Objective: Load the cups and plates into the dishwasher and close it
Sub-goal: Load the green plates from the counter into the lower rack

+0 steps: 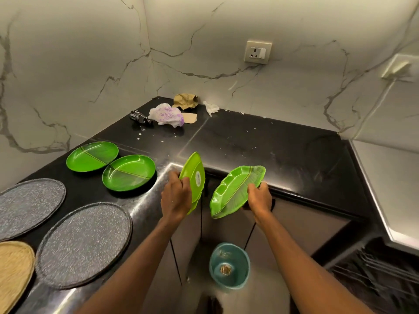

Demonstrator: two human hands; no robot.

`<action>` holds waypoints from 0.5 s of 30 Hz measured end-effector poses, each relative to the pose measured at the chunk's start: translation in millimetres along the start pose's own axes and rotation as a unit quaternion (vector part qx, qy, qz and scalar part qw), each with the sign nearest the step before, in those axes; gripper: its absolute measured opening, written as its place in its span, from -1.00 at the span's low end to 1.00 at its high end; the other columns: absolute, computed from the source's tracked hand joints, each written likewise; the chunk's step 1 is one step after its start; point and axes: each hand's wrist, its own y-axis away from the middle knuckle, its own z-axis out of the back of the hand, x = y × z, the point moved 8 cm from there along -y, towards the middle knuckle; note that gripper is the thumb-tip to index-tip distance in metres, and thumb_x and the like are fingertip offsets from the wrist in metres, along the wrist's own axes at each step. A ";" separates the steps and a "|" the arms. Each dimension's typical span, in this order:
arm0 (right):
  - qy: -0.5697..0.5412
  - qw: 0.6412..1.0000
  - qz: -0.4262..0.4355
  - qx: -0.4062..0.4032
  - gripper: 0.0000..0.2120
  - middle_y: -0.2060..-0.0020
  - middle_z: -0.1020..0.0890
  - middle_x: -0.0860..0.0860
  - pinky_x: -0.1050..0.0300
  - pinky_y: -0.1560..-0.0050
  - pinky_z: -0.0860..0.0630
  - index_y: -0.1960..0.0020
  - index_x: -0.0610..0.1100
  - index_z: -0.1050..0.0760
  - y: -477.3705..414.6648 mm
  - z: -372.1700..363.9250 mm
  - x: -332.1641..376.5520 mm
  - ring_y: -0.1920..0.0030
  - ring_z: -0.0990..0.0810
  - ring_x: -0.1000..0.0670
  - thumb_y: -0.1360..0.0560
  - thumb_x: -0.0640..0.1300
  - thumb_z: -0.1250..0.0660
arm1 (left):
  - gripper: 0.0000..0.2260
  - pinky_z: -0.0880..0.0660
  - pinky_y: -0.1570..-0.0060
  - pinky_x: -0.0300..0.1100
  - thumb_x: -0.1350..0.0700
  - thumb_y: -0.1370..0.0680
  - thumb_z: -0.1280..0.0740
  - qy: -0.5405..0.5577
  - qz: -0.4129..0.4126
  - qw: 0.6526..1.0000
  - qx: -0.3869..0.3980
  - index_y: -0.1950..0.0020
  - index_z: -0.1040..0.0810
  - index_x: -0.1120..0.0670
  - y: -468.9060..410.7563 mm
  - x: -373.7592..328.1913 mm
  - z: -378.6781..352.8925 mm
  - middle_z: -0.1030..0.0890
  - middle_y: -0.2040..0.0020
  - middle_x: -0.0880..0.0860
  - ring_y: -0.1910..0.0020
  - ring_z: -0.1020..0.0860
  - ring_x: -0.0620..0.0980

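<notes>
Two green leaf-shaped plates held up just off the edge of the counter (pixel 249 141), one per hand. Left hand (pixel 175 197) curled round the near rim of the left leaf plate (pixel 195 172), stood almost on edge with its stickered underside to the camera. Right hand (pixel 259 196) pinching the right leaf plate (pixel 234 189), thumb on top, fingers underneath, hollow side up and tilted. Left of the left fingers, round green plates (pixel 129 172) flat on the counter, with grey mats (pixel 84 243) nearer. Below both sets of fingers, a teal bucket (pixel 229 268) on the floor.
</notes>
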 end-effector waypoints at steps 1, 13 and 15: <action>-0.003 1.000 -0.006 -0.010 -0.82 0.10 -0.58 -0.11 0.06 0.21 -0.47 0.01 -0.18 -0.44 9.4 11.2 -11.5 0.15 -0.53 -0.11 -0.47 -0.09 -0.21 | -0.73 -0.37 0.06 0.06 -0.04 -0.46 -0.05 0.011 0.009 1.000 0.006 -0.02 -0.38 0.07 14.5 4.1 -0.8 -0.58 -0.04 0.30 -0.03 -0.52 0.31; 0.080 0.995 -0.002 -0.067 -0.88 0.20 -0.52 -0.07 0.03 0.19 -0.37 0.11 -0.15 -0.38 93.9 121.9 -100.2 0.16 -0.50 -0.14 -0.54 -0.11 -0.19 | -0.80 -0.27 0.15 -0.06 0.00 -0.65 -0.11 0.044 0.011 0.995 0.084 0.00 -0.39 0.11 141.4 14.0 -32.9 -0.61 0.01 0.25 -0.02 -0.54 0.27; 0.122 0.989 -0.004 -0.082 -0.85 0.19 -0.51 -0.10 0.07 0.20 -0.31 0.09 -0.17 -0.38 100.8 143.6 -111.4 0.17 -0.47 -0.14 -0.55 -0.09 -0.18 | -0.78 -0.27 0.15 -0.07 -0.01 -0.65 -0.10 0.041 0.001 0.994 0.106 -0.04 -0.40 0.14 154.9 7.9 -43.6 -0.61 0.01 0.24 -0.02 -0.54 0.26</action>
